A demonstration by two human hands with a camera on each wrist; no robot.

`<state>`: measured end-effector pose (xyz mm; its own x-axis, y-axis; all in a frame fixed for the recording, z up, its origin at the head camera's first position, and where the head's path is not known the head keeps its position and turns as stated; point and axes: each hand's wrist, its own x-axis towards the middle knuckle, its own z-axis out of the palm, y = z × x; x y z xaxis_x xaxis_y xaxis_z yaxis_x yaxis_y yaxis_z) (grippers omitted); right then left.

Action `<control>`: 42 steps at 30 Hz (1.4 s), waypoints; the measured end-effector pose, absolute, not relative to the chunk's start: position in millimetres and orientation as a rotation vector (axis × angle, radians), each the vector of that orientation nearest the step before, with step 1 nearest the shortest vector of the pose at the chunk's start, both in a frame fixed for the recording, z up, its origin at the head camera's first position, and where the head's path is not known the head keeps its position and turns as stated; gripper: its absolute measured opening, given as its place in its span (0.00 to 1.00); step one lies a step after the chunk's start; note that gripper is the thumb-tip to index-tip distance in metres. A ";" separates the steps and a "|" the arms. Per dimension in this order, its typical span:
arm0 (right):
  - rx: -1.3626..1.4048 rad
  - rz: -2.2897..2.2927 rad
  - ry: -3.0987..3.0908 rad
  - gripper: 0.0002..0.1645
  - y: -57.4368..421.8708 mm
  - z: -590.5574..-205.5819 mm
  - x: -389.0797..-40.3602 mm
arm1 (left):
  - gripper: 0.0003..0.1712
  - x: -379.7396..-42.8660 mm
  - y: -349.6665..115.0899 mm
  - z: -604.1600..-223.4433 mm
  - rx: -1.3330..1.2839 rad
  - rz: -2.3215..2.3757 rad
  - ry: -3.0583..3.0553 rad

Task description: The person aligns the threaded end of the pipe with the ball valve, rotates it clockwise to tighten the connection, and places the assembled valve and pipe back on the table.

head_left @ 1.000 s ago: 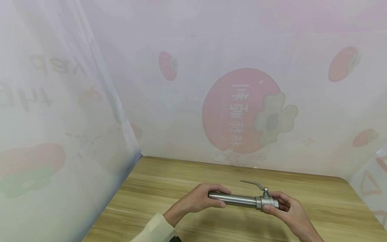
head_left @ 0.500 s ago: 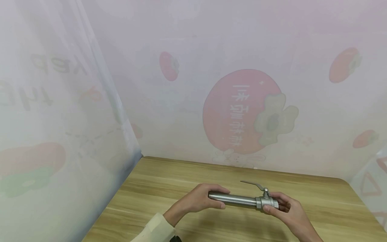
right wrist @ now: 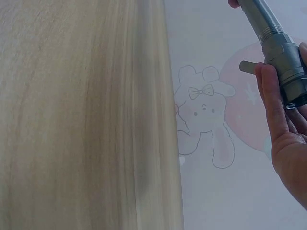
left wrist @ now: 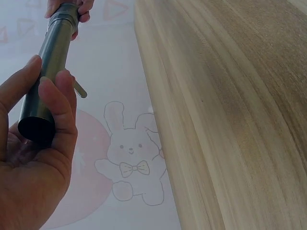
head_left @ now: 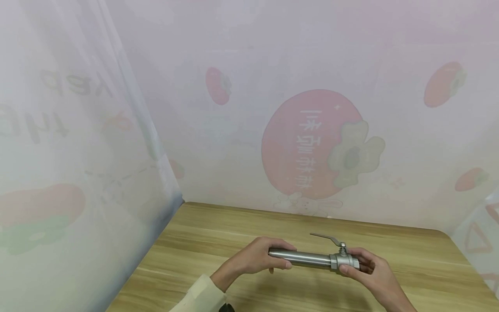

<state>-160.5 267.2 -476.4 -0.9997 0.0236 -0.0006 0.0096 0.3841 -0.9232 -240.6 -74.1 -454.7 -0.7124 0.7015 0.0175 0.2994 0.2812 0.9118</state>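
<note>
A straight steel pipe [head_left: 306,258] joined to a ball valve [head_left: 343,261] is held level above the table by both hands. My left hand [head_left: 260,255] grips the pipe's free end between thumb and fingers; the left wrist view shows the open pipe end [left wrist: 37,128] near the palm. At the other end my right hand [head_left: 376,273] holds the valve body, thumb in front and fingers behind. The valve's flat lever handle [head_left: 325,236] sticks up and points left, over the pipe. In the right wrist view the threaded joint [right wrist: 271,32] sits between pipe and valve.
The wood-grain table [head_left: 195,242] lies under both hands. Behind it hangs a pale curtain [head_left: 241,143] printed with red fruit and a rabbit, and another curtain [head_left: 78,151] closes off the left side. A cream sleeve [head_left: 202,294] covers the left forearm.
Both hands, the pipe and the valve stay in nearly the same place. A fingertip of the left hand now shows below the pipe.
</note>
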 end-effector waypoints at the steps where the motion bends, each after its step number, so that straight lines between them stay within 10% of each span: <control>1: -0.033 1.734 -2.605 0.34 267.0 -476.2 -160.4 | 0.19 -240.8 -74.3 -454.7 0.908 1.413 2.164; 42: -0.089 1.765 -2.615 0.35 267.6 -474.9 -161.6 | 0.18 -238.3 -71.1 -451.6 0.986 1.397 2.266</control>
<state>-161.6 267.6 -474.9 -0.9983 0.0390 -0.0434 0.0549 0.3728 -0.9263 -238.3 -71.1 -451.6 -0.7187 0.6887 0.0958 0.3948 0.2907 0.8716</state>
